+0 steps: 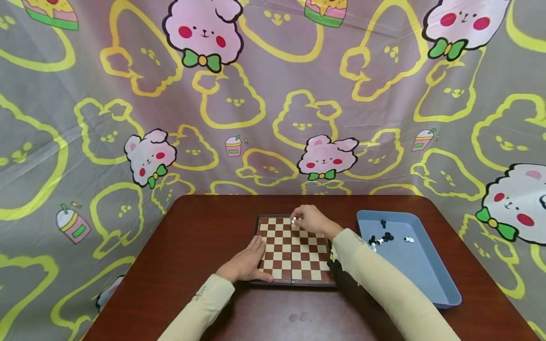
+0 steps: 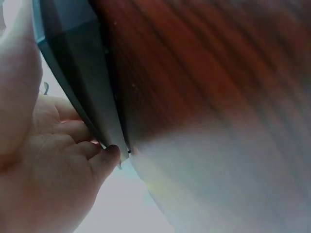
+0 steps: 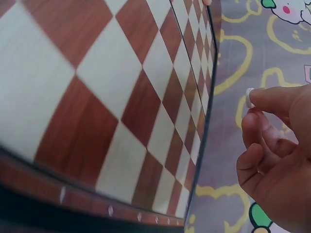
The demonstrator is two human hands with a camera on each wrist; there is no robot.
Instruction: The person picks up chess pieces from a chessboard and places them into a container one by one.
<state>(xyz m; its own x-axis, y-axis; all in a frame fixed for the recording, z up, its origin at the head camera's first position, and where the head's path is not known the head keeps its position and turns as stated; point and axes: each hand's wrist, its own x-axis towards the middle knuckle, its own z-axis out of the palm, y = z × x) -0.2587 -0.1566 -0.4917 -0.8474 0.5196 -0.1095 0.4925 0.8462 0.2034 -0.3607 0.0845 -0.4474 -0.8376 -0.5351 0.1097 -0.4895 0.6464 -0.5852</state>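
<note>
— Where's the white piece (image 3: 250, 97)?

— Pinched between the thumb and fingertips of the right hand (image 1: 313, 219), above the far edge of the board (image 1: 293, 249), about the middle of that edge. The wrist view shows it as a small white disc-like bit at the fingertips, clear of the squares.

— So that hand is closed on it?

— Yes, fingers curled, gripping the piece. The forearm, in a cream sleeve, crosses the board's right side.

— And the board itself?

— Brown and cream checks with a dark frame, lying flat on the tabletop (image 1: 192, 246), near its middle. I can see no pieces standing on the squares.

— What's the left hand (image 1: 247, 262) doing?

— It rests on the board's left edge towards the near corner. From above, the fingers lie fairly straight along the frame; the wrist view shows the fingertips tucked against the board's dark rim. It presses or steadies rather than grasps anything, fingers relaxed.

— Anything else near the board?

— A blue tray (image 1: 426, 270) sits to the right of the board, just beside it, on the same tabletop. In its far part lies a small cluster of black and white pieces (image 1: 381, 237), one white one a little apart to the right.

— And behind the board?

— A grey cloth (image 1: 273, 118) printed with pink bunnies and yellow outlines hangs beyond the tabletop and around its sides.
</note>
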